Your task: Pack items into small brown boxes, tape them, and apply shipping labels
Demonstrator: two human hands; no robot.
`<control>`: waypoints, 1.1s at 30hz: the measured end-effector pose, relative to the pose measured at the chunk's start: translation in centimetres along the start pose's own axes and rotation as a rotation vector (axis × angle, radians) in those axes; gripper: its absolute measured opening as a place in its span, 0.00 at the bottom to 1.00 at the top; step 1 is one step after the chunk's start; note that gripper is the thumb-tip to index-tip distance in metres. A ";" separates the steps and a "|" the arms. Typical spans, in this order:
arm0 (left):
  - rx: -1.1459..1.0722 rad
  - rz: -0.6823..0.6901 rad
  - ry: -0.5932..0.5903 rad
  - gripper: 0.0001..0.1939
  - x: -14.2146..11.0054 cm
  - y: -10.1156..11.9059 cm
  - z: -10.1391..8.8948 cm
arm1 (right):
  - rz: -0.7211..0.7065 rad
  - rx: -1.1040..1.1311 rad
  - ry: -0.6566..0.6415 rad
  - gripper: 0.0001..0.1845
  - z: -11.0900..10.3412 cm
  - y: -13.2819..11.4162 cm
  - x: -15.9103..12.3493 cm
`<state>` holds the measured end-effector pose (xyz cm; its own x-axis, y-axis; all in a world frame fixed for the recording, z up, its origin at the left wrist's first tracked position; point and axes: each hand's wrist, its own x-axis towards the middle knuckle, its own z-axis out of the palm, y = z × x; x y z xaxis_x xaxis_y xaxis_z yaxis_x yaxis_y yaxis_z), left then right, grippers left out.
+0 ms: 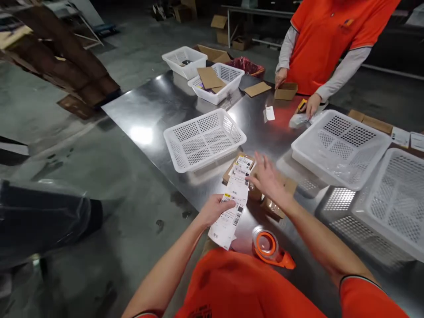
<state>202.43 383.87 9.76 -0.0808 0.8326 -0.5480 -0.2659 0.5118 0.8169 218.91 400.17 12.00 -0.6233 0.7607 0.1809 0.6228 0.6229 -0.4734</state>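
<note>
My left hand (215, 210) is closed on a long strip of printed labels (233, 201) that hangs over the near edge of the steel table (149, 110). The strip's top end lies over a small cardboard box (239, 164). My right hand (269, 179) hovers just right of the strip with fingers spread, holding nothing, above further small brown boxes (276, 205). An orange tape dispenser (270, 248) lies on the table close to my chest.
An empty white basket (203, 139) stands beyond the labels; two larger ones (341, 148) are at the right, two more (217, 81) at the far end. Across the table a person in orange handles a small box (286, 90) and a packet (300, 119).
</note>
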 end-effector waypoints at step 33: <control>0.722 0.307 0.114 0.12 -7.1 -5.9 -1.8 | -0.205 0.349 -0.441 0.26 0.7 -8.3 -7.5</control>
<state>202.82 374.56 8.48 -0.1574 0.9520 -0.2627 0.4699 0.3062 0.8279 218.09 389.14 13.99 -0.8981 0.4378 -0.0409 0.3237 0.5953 -0.7354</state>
